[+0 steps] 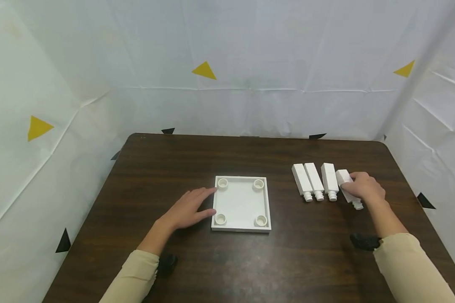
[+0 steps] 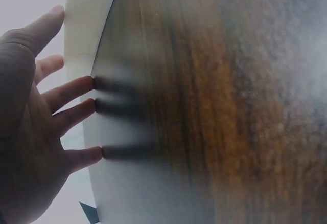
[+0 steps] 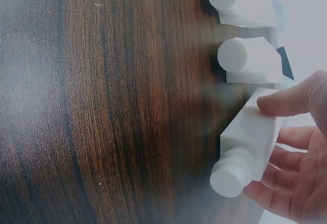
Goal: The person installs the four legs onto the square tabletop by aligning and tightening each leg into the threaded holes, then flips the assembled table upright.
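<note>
A white square tabletop (image 1: 241,204) with a raised rim and a round socket at each corner lies on the brown table. Beside its left edge is my left hand (image 1: 187,208), its fingers extended, with index finger and thumb tips at the rim. The left wrist view shows those fingers spread. At the right, my right hand (image 1: 368,189) grips a white table leg (image 3: 248,132), a square post with a round knobbed end. The thumb lies on one face and the fingers on the opposite side. This leg is tilted relative to its neighbours, its knob end toward me.
Left of the held leg lie more white legs: one close by (image 1: 329,181), and a pair side by side (image 1: 302,181), knobs facing me. White sheeting (image 1: 250,50) with yellow and black triangles encloses the dark wooden table (image 1: 167,164) behind and at both sides.
</note>
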### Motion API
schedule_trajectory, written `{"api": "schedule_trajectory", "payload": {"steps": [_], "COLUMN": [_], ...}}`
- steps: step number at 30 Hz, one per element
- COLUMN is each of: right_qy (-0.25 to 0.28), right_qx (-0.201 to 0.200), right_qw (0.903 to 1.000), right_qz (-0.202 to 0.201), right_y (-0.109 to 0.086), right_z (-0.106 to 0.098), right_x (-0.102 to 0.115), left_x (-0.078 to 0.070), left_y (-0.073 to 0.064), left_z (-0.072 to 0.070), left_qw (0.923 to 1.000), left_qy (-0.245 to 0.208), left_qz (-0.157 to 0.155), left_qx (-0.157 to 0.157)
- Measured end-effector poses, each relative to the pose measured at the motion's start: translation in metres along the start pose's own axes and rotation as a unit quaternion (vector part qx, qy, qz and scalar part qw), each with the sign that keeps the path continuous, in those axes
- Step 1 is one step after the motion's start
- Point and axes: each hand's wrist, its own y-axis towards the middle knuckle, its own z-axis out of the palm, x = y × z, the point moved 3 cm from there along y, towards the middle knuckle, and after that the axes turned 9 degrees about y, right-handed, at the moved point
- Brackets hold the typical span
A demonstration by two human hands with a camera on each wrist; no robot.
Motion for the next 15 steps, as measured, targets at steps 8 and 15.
{"api": "schedule_trajectory", "payload": {"steps": [8,15], "right_qy": [0.013,0.024], "right_qx": [-0.075,-0.135], "right_qw": [0.9971,0.9872], "right_qz": [0.001,-0.082], "right_y": [-0.005,-0.017], "right_z": [-0.01,-0.016], "right_x": [0.01,0.064], "left_x": [-0.001,0.0], "left_y": [0.0,0.001], "left_z": [-0.001,0.0], "left_qw": [1.0,0.9999], "left_qy": [-0.008,-0.013], "left_qz": [0.002,0.008], "left_qx": [-0.002,-0.007]}}
